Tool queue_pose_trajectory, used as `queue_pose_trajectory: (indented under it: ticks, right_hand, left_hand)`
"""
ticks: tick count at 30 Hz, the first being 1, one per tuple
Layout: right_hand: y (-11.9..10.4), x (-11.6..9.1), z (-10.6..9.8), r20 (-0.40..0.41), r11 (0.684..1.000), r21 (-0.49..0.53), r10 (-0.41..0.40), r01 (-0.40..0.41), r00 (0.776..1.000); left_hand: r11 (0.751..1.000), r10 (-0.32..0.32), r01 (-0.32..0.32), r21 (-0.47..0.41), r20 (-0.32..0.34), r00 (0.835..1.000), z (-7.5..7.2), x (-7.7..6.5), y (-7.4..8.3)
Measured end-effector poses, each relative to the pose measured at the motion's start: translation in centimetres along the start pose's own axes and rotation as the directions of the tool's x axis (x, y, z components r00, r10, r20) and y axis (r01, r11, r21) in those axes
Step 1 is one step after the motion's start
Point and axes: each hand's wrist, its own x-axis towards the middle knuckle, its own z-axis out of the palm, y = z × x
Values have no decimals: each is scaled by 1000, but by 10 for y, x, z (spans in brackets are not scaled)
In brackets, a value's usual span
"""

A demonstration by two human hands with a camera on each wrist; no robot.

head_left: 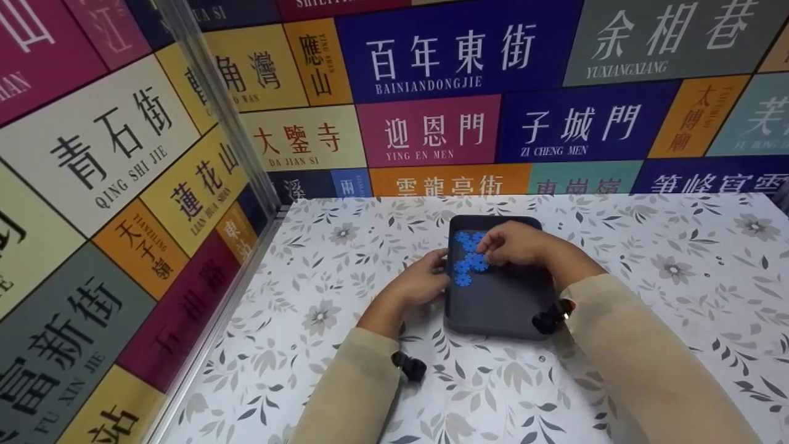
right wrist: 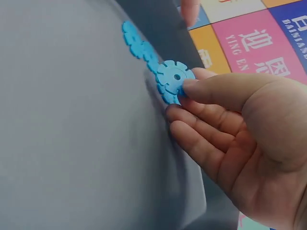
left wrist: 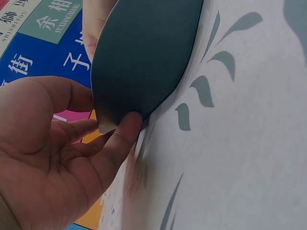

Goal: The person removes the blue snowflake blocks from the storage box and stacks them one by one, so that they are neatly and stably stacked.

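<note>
A dark grey rectangular tray (head_left: 502,308) lies on the table, with several flat blue snowflake discs (head_left: 462,280) toward its far left part. My left hand (head_left: 425,280) holds the tray's left side; in the left wrist view, its fingers (left wrist: 125,125) and thumb meet the tray's outer wall (left wrist: 144,52). Over the tray's far end, my right hand (head_left: 518,243) pinches a blue snowflake disc (right wrist: 168,72) between thumb and fingers. The right wrist view has this notched disc, with a round centre hole, overlapping a row of other blue discs (right wrist: 139,45).
A white tablecloth (head_left: 370,228) with grey leaves and flowers covers the table around the tray. Behind and to the left rise panels (head_left: 431,129) of coloured street-name signs. Dark wrist devices (head_left: 410,367) sit at both beige sleeves (head_left: 641,345).
</note>
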Motion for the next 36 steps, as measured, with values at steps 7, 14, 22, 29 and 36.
queue_pose_trajectory:
  ticks: [7, 14, 22, 29, 36]
  right_hand:
    - [2, -24, -8, -139, 989, 149, 16, 5, 990]
    - [7, -57, -17, -276, 973, 229, 82, -17, 958]
    - [38, -91, -27, -355, 952, 296, 190, -83, 915]
    - [66, -109, -32, -407, 918, 392, 227, -55, 885]
    - [95, -115, -34, -401, 869, 484, 329, -108, 855]
  left_hand:
    - [999, 22, -22, 34, -4, 1000, 0, 2, -1]
    - [996, 23, -21, 91, -20, 1000, -2, 1, -1]
    - [996, 9, -7, 91, -14, 1000, -1, 1, 0]
    - [995, 15, -13, 98, -12, 1000, -1, 2, -1]
    - [1000, 3, -3, 27, -1, 1000, 0, 2, -1]
